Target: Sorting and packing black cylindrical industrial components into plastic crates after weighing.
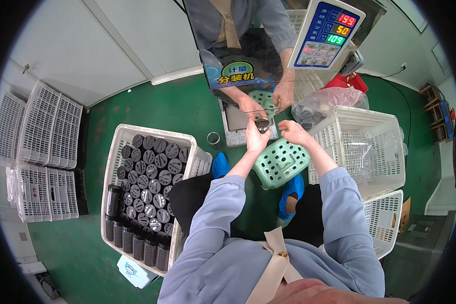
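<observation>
My left hand (256, 139) is wrapped round a small clear jar (262, 125) with dark contents, holding it below the dispensing machine's shiny metal front (248, 45). To its right is my right hand (295, 134), its fingers curled together; anything between them is too small to make out. Just below both hands, between my knees, is a green plastic piece with many holes (281, 163), a stool or an upturned basket. Another clear jar (213, 138) stands to the left of the machine. The machine's front mirrors my hands and the green piece.
On the left a white crate (117, 152) holds many dark-filled jars (149, 172) with black lids. A white crate (390, 152) at right has clear empty jars (358, 157). Behind it lies a plastic bag (334, 104). A lit control panel (325, 38) hangs above; stacked crates (48, 126) stand far left.
</observation>
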{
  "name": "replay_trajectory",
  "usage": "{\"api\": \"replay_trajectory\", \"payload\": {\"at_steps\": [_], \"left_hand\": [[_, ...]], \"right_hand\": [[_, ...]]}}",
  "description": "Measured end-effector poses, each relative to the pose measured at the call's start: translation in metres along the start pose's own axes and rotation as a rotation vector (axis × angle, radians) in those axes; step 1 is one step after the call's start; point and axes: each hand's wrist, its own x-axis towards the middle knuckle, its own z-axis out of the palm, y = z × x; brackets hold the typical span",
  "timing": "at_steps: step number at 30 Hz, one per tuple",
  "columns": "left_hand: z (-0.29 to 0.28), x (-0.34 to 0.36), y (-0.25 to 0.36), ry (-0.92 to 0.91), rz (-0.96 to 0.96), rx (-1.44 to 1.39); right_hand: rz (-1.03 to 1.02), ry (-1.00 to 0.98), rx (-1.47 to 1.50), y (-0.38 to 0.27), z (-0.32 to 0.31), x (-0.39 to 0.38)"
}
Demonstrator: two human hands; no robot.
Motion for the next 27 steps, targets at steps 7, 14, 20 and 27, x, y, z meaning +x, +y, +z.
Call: {"api": "replay_trajectory", "payload": {"at_steps": [7,14,20,27], "left_hand": [[0.004,0.000,-0.012,0.022,-0.027,0.020],[0.003,-0.002,-0.012,-0.014,-0.026,0.021],[0.001,-0.026,-0.011,-0.031,0.044,0.037],[0.033,-0.083,0.009,-0.259,0.312,-0.106]], "right_hand": [[-0.017,-0.045,-0.068,-0.006,0.001,0.001],[-0.048,-0.025,-0.212,-0.010,-0.004,-0.013],[-0.299,0.482,-0.201,-0.001,-0.064,-0.095],[-0.010,1.188,-0.010,0.094,-0.115,-0.291]]}}
